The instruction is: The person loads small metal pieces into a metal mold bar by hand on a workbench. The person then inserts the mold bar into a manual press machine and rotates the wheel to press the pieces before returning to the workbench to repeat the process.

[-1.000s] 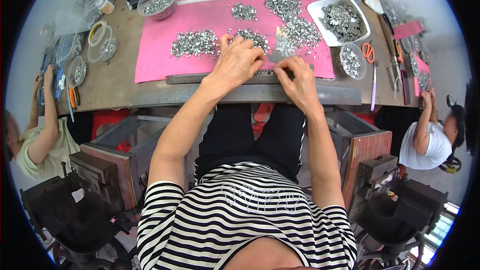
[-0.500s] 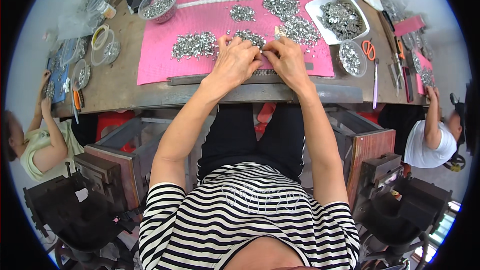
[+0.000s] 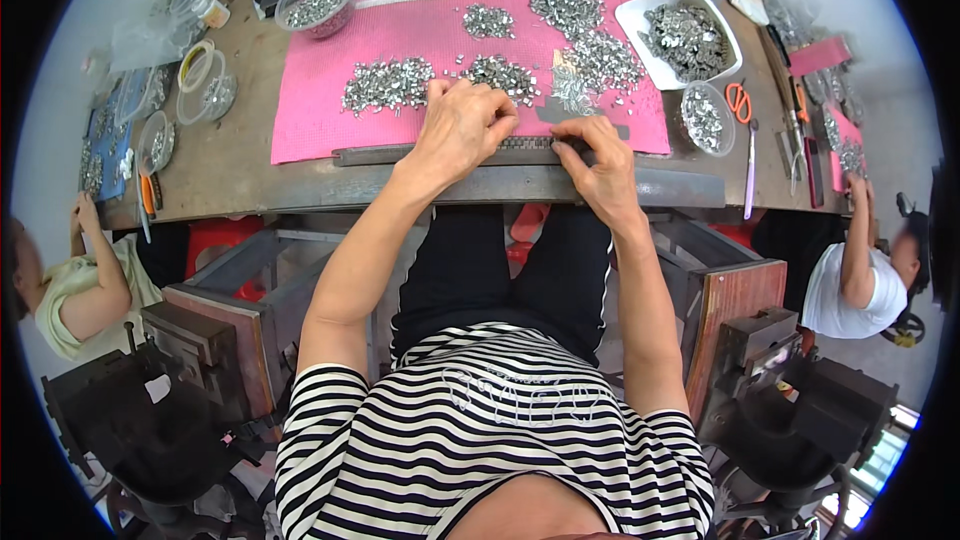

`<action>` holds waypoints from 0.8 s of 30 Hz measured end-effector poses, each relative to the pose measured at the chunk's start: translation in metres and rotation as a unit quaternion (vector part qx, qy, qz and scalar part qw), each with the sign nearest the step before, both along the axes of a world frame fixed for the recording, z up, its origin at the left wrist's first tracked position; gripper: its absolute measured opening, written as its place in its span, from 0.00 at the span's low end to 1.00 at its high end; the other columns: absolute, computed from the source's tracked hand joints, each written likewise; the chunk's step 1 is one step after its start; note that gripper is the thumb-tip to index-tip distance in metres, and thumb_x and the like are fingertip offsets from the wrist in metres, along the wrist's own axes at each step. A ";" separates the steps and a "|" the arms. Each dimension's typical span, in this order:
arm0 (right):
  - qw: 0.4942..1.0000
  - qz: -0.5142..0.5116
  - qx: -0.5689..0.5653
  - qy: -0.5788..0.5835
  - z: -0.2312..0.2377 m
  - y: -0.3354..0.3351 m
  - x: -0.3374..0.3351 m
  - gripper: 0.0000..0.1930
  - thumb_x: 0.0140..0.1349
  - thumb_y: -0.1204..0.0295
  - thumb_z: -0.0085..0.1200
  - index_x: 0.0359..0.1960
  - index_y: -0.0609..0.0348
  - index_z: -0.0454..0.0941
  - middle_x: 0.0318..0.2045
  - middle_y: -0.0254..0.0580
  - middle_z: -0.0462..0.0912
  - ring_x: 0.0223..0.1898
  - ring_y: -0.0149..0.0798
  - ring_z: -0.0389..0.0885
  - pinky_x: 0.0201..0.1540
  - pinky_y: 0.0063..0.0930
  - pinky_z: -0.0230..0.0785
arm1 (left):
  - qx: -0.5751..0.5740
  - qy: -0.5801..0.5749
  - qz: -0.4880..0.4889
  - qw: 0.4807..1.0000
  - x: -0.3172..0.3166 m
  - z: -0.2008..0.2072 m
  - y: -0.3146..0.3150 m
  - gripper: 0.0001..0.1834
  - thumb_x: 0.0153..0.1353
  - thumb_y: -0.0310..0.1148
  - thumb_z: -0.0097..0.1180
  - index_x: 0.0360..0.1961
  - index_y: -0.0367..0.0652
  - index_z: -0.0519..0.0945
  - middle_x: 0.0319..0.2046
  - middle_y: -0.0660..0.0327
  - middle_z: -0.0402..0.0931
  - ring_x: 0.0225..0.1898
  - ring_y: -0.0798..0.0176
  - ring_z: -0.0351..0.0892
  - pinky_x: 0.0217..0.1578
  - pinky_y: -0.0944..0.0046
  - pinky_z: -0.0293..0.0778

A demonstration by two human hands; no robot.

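Observation:
A long dark metal bar lies along the front edge of the pink mat, with a row of small metal pieces set along its middle. My left hand is over the bar, left of the row, fingers curled and thumb against forefinger. My right hand is closed in a pinch at the row's right end. Whatever either hand holds is too small to make out. Just beyond are a pile of silvery pieces, a darker pile and a bright clump beside a flat grey strip.
A white tray of metal parts stands right of the piles, with a clear tub nearer. Orange-handled scissors and a purple-handled tool lie farther right. Another tub is back left. One person works on each side.
My right hand has moved right and toward me, uncovering the bright clump and grey strip. My left hand has shifted slightly left, and more of the row on the bar shows.

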State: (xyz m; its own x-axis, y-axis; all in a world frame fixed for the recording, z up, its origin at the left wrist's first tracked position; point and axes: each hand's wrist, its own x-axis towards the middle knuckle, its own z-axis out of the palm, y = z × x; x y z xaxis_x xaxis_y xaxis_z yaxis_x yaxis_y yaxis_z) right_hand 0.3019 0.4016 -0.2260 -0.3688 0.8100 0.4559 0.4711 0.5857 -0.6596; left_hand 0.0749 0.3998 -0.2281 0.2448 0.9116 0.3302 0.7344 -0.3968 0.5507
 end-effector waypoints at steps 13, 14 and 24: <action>0.994 -0.012 0.073 -0.079 -0.003 0.035 -0.031 0.06 0.58 0.76 0.66 0.36 0.60 0.85 0.30 0.44 0.81 0.35 0.47 0.79 0.43 0.39 0.71 | 0.046 0.037 0.124 0.991 -0.021 -0.002 -0.013 0.06 0.59 0.36 0.67 0.32 0.46 0.86 0.27 0.63 0.80 0.37 0.56 0.76 0.48 0.52 0.61; 0.992 -0.017 0.081 -0.097 -0.007 0.039 -0.034 0.06 0.58 0.75 0.66 0.35 0.61 0.84 0.29 0.44 0.81 0.35 0.49 0.79 0.43 0.40 0.70 | 0.046 0.037 0.124 0.991 -0.021 -0.002 -0.014 0.06 0.59 0.36 0.67 0.32 0.46 0.86 0.27 0.63 0.80 0.37 0.56 0.76 0.48 0.52 0.61; 0.996 0.026 0.034 -0.080 0.005 0.019 -0.028 0.03 0.60 0.77 0.62 0.33 0.63 0.82 0.30 0.45 0.80 0.36 0.50 0.78 0.44 0.40 0.67 | 0.055 0.050 0.115 0.991 -0.028 -0.006 -0.016 0.06 0.58 0.37 0.68 0.33 0.48 0.88 0.28 0.65 0.78 0.39 0.59 0.75 0.49 0.53 0.59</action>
State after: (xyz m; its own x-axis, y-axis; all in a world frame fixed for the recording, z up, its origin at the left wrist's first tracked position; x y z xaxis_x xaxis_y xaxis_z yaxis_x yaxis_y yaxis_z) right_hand 0.2741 0.4202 -0.2213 -0.4809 0.7573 0.4419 0.5348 0.6528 -0.5365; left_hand 0.0468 0.3841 -0.2343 0.0720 0.9065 0.4160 0.8606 -0.2673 0.4335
